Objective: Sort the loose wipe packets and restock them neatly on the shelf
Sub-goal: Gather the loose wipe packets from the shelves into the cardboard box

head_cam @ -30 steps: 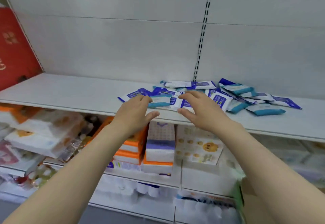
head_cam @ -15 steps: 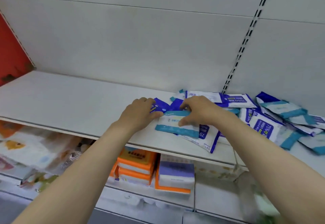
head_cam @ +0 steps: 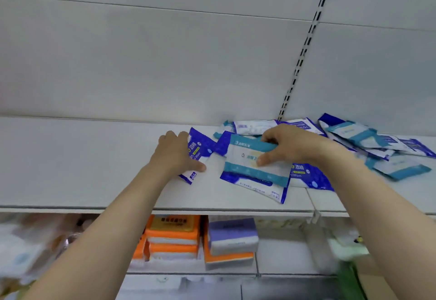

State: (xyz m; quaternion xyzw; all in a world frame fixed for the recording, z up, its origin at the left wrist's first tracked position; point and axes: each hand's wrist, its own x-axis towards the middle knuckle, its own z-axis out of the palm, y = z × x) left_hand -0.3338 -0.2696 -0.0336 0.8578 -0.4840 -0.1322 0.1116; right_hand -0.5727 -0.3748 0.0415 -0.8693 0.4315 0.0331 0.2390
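Lower shelf: orange tissue packs (head_cam: 173,236) stacked beside a purple pack (head_cam: 232,236), nearest the camera, blurred.
Left hand: left hand (head_cam: 173,156) lies on a blue wipe packet (head_cam: 198,152), thumb stretched along its lower edge, fingers bent over the far side; a real grip or only resting, I cannot tell.
Right hand: right hand (head_cam: 289,146) pinches the teal-banded packet (head_cam: 250,160), thumb on its face, fingers curled over its top edge.
Shelf: white shelf (head_cam: 82,170) carries it all.
Far right: loose pile (head_cam: 377,144) scattered against the back wall.
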